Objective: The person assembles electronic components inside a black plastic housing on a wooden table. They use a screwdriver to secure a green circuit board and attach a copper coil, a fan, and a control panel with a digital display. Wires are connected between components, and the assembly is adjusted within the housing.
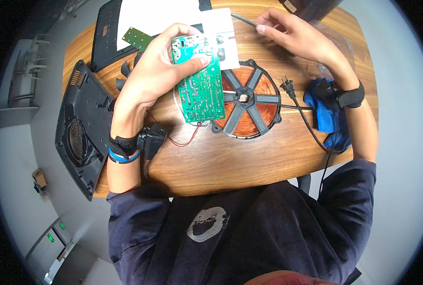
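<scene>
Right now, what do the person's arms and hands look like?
Both hands are bare, without gloves. Each wrist has a black strap with a boxy black gadget. The left wrist also has a bright blue band. The dark sleeves are short, leaving the forearms uncovered.

Head-worn fisheye, left of the pair, looking steeply down at the table (249,164) from close above. Wearer's dark shirt (268,228) fills bottom centre; left hand (161,64) and right hand (294,35) sit in upper half.
</scene>
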Available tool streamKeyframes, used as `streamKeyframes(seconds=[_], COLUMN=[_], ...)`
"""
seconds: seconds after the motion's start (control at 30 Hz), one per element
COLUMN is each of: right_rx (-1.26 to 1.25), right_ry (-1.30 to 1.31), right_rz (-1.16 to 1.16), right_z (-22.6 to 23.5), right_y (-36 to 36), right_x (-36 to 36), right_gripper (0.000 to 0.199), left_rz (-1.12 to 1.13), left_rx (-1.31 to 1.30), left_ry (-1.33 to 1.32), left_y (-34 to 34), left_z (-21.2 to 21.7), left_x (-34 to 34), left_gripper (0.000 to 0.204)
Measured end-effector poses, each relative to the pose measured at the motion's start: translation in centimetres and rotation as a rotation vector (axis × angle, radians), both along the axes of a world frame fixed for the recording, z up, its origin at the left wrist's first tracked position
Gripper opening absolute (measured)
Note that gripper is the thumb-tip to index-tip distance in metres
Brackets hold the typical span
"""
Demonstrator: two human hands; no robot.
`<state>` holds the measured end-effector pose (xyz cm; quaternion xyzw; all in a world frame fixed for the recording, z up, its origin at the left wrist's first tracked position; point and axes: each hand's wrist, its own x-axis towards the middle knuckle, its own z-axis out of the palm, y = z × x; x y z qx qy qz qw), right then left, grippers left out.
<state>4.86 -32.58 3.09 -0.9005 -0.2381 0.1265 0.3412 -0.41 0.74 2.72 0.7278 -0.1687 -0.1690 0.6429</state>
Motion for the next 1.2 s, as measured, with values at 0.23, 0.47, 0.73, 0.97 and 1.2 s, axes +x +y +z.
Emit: streamKeyframes(seconds=[0.23,0.47,0.73,0.97,1.2], right_rx=[-0.355,-0.505,-0.432,-0.484,-0.489], right_ry=[-0.46,-0.373,-0.602,-0.817,-0.9], right_rz=[0.002,-0.026,0.069,0.138,0.256], right_z=[-0.3,-2.0,6.8,12.2,12.3], right_y=[-2.3,-3.4,-0.6,4.1,5.2], right_x=[0.0,1.7,-2.1,-6.6,-7.2], right_gripper=[0.036,0.038,0.032,0.033,0.034], left_rz=[0.043,0.105,0.175,0.173,0.187], left_rx=[-0.007,0.031,0.155,0.197,0.22], left_ry=[0.035,0.021,-0.016,-0.145,-0.173], left_y=[0.2,0.3,0.2,0.5,0.5], left_z=[-0.6,-1.5,-1.4,-2.6,-3.0], left_x=[0.2,0.6,0.3,0.8,0.9], left_gripper=[0.039,0.041,0.044,0.04,0.038])
